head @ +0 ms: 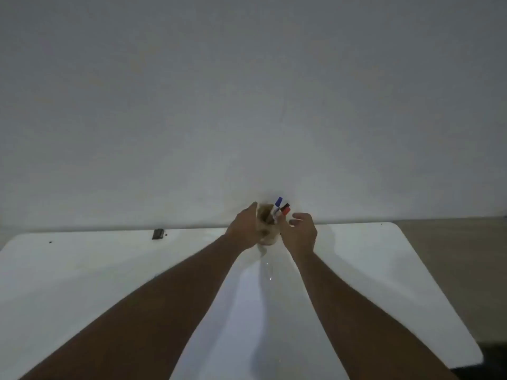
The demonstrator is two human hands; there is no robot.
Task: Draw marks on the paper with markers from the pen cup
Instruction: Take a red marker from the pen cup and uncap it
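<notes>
My bare forearms reach out over the white surface (370,270) toward the pen cup (267,229) at its far edge; my left hand (245,229) wraps the cup's left side; my right hand (300,233), fingers loosely curled and holding nothing, hovers just right of it; blue marker (278,202) and red marker (285,209) stick up from the cup; beyond it, a plain wall (247,91).

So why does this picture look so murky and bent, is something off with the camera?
Head view: the room is dim, so colours turn grey and grainy. The left hand, right hand and pen cup look soft and blurred. The wide lens curves the table edge and stretches the forearms. Faint glare spots the tabletop between the arms.
</notes>
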